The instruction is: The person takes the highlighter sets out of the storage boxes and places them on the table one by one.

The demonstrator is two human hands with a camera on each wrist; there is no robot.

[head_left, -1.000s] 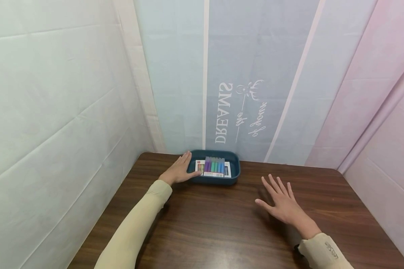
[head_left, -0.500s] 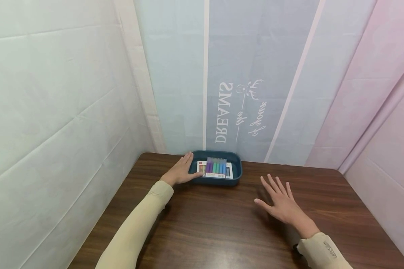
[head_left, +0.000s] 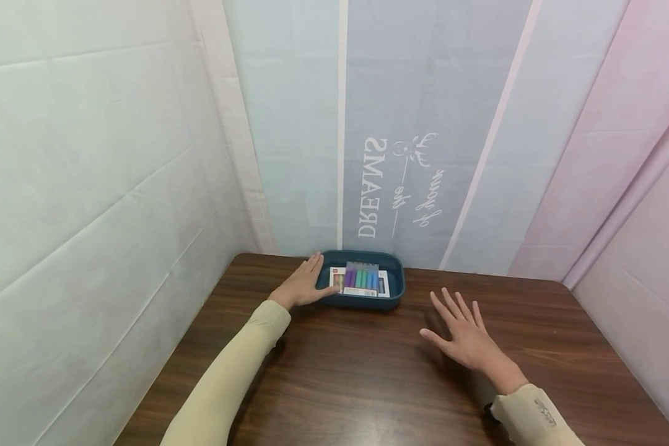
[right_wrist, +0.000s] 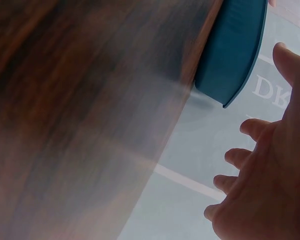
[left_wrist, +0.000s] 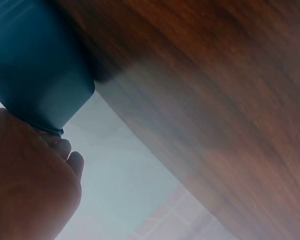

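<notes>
Dark wood-grain worktop (head_left: 368, 378) set in a corner. Pale fabric sheets cover the walls; rear panel (head_left: 401, 186) carries inverted "DREAMS" lettering.

Head cam sits up high, looking forward and down across the table (head_left: 368, 371) toward the back curtain. Both wrist cams are super close and low, skimming the wood at a tilt. All three catch the teal tray (head_left: 396, 291) (left_wrist: 35, 75) (right_wrist: 235, 50).

- Left hand (head_left: 300, 287) bare; long pale beige sleeve (head_left: 223, 378) reaching the wrist.
- Right hand (head_left: 465, 339) bare; matching beige cuff (head_left: 532, 418) with small dark lettering, at 5 o'clock.
</notes>
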